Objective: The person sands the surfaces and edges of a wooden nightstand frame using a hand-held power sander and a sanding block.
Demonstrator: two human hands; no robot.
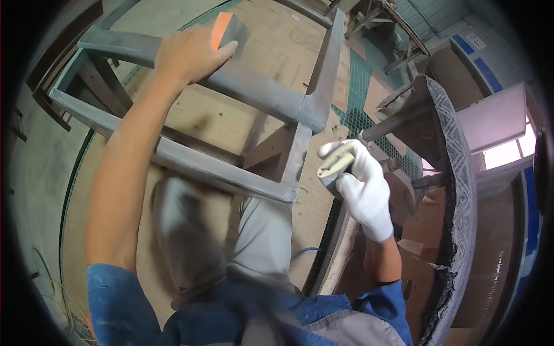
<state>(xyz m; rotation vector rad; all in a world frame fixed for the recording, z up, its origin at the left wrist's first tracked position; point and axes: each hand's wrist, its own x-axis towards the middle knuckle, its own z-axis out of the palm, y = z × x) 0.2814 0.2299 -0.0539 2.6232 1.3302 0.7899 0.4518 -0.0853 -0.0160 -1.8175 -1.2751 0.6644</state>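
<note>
A grey-coated wooden furniture frame point(254, 92), like a chair's, lies in front of me. My bare left hand point(184, 55) is closed over its far rail, gripping an orange block with a dark grey sheet, like a sanding block point(221, 30). Fingers on the rail's far side are partly hidden. To the right of the frame's near corner, my right hand point(363, 187), in a white glove, is closed around a folded pad point(336, 166). That pad is pale yellowish on top and dark beneath, like folded sandpaper. It appears apart from the frame.
Cardboard sheeting point(283, 43) and green netting point(360, 98) lie beneath the frame. Close on my right stands an upholstered piece with a lace-patterned grey edge point(456, 190). A dark wooden piece point(49, 69) is at far left. A thin blue hose point(306, 250) shows near my leg.
</note>
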